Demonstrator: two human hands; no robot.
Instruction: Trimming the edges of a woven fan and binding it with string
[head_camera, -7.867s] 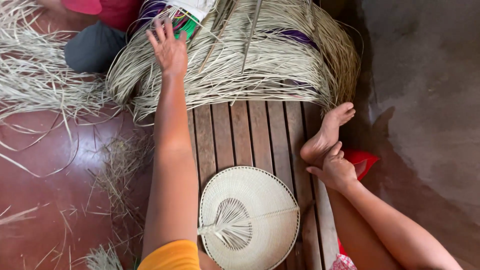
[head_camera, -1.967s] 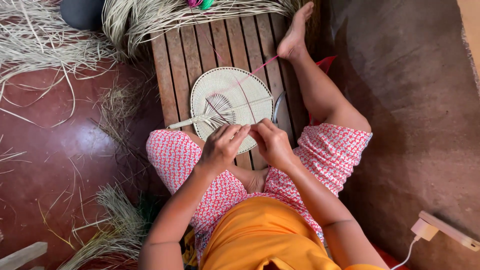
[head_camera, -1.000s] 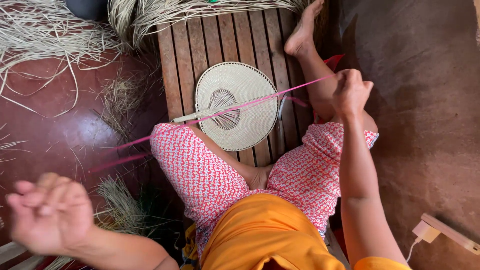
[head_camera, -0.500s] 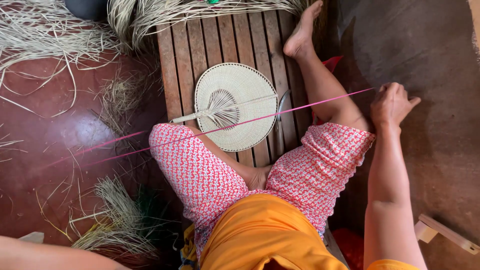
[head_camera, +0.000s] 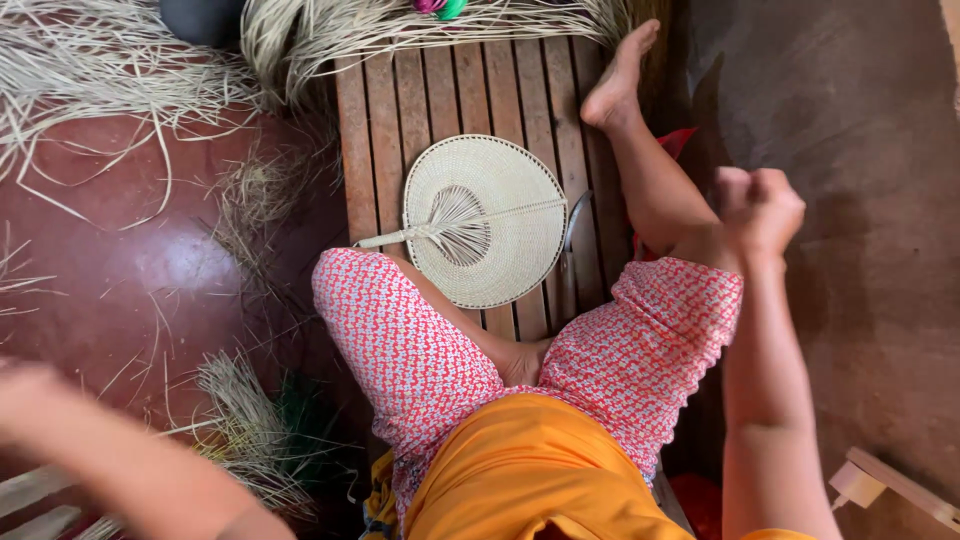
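A: Landmark first. What sits mid-frame?

B: A round woven palm-leaf fan, pale cream, with a short handle (head_camera: 486, 222), flat on the brown slatted wooden table (head_camera: 385, 120). Handle points to the fan's left, toward the table's edge.

A: Hands?

B: Right hand (head_camera: 762, 205) is raised well to the right of the fan, past the person's right leg, over the dull grey floor (head_camera: 860, 150). Fingers curled shut into a fist. Nothing visible inside the fist, so what it holds, if anything, cannot be told. Left hand (head_camera: 25, 395) is far down and left of the fan, at the frame's left edge, heavily blurred. Whether its fingers are open or closed cannot be told.

A: Anything touching the fan?

B: Neither hand. A thin grey metal blade (head_camera: 572, 235) lies just beside the fan's right rim, on the slats. The person's knee, in red-and-white patterned trousers (head_camera: 400, 320), sits just below the handle.

A: Surroundings?

B: A heap of pale dry straw strips (head_camera: 420, 30) lies across the table's far end, beyond the fan. More loose strips (head_camera: 90, 80) lie up and left of the fan on the glossy red floor (head_camera: 130, 270). A small tuft of straw (head_camera: 235, 410) lies below-left of the fan. A bare foot (head_camera: 618, 80) rests on the slats, up and right of the fan.
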